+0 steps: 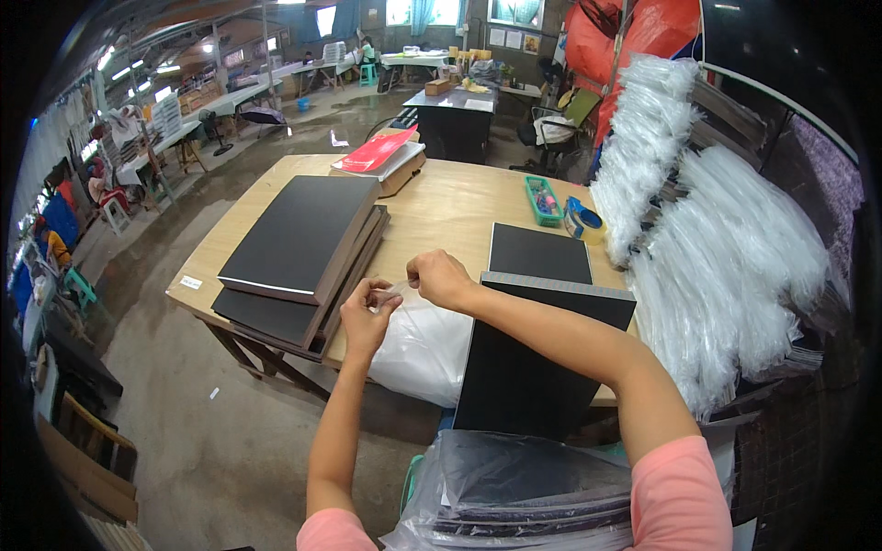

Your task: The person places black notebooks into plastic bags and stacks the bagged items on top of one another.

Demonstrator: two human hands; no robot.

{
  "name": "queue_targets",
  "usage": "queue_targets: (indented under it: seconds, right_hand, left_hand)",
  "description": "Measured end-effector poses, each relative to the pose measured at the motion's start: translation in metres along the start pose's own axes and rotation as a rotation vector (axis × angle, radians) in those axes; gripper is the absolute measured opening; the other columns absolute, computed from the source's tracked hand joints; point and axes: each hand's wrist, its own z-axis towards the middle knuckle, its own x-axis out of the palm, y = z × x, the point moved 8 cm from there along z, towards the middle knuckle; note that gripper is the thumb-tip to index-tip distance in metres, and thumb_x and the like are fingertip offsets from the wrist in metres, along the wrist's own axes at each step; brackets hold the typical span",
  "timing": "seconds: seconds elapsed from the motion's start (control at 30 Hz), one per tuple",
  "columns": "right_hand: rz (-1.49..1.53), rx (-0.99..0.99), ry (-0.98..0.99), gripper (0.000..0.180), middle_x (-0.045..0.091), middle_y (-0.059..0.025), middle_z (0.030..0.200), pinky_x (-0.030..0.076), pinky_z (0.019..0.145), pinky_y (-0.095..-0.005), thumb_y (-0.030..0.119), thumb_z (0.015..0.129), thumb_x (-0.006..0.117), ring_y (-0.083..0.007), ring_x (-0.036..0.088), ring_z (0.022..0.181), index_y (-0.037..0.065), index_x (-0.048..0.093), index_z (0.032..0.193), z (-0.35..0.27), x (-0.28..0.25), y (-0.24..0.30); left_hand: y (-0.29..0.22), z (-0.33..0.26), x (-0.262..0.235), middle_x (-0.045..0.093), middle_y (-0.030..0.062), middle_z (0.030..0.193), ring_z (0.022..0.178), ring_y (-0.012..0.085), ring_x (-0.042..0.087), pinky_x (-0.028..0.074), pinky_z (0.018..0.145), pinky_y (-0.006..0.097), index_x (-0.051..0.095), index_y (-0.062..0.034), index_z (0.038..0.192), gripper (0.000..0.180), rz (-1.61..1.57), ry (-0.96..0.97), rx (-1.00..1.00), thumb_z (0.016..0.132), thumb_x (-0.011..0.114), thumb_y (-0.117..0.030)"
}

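Note:
Over the table's near edge, both my hands pinch the upper edge of a clear plastic bag point(421, 354), which hangs down between my arms. My left hand point(369, 317) has its fingertips closed on the bag's left side. My right hand point(443, 279) holds it a little farther right, fingers curled. Just right of the bag leans a large black board point(542, 358) with a grey top edge, partly behind my right forearm. Another flat black board point(540, 254) lies beyond it. To the left of my hands is a stack of thick black boards point(299, 234).
The wooden table point(450, 202) carries a red folder point(378, 150) on papers, a green basket point(544, 202) and tape rolls point(584, 220). Piles of clear plastic bags point(726, 266) fill the right side. Plastic-wrapped black boards point(514, 487) lie close in front of me.

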Motion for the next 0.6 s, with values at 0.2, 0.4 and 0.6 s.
queue_targets:
  seconds: [0.2,0.4,0.6]
  right_hand:
    - [-0.038,-0.009,-0.064,0.012,0.065,-0.0221,0.076,0.052,0.068,-0.0428,0.0,0.067,0.061,-0.0366,0.065,0.076,0.003,0.068,0.077,0.0,-0.004,0.002]
    - [-0.17,0.006,-0.106,0.012,0.065,-0.0193,0.073,0.051,0.067,-0.0411,-0.003,0.069,0.058,-0.0354,0.064,0.074,0.001,0.066,0.077,0.003,-0.009,0.006]
    - [0.012,-0.146,-0.154,0.009,0.064,-0.0192,0.073,0.051,0.068,-0.0403,0.003,0.069,0.063,-0.0363,0.064,0.075,0.002,0.066,0.078,0.012,-0.018,0.005]
  left_hand:
    - [-0.023,0.01,0.001,0.063,0.0053,0.066,0.065,0.0107,0.061,0.048,0.067,0.024,0.063,-0.0003,0.104,0.036,-0.156,-0.104,0.117,0.07,0.076,-0.004]
    - [0.002,0.021,0.0,0.062,0.0023,0.063,0.059,0.0073,0.056,0.046,0.06,0.022,0.066,-0.0011,0.101,0.029,-0.137,0.038,0.006,0.074,0.074,-0.007]
    - [0.018,0.009,-0.009,0.059,-0.0007,0.061,0.052,0.0032,0.046,0.039,0.05,0.02,0.066,-0.001,0.105,0.033,-0.142,0.075,-0.017,0.075,0.074,-0.008]
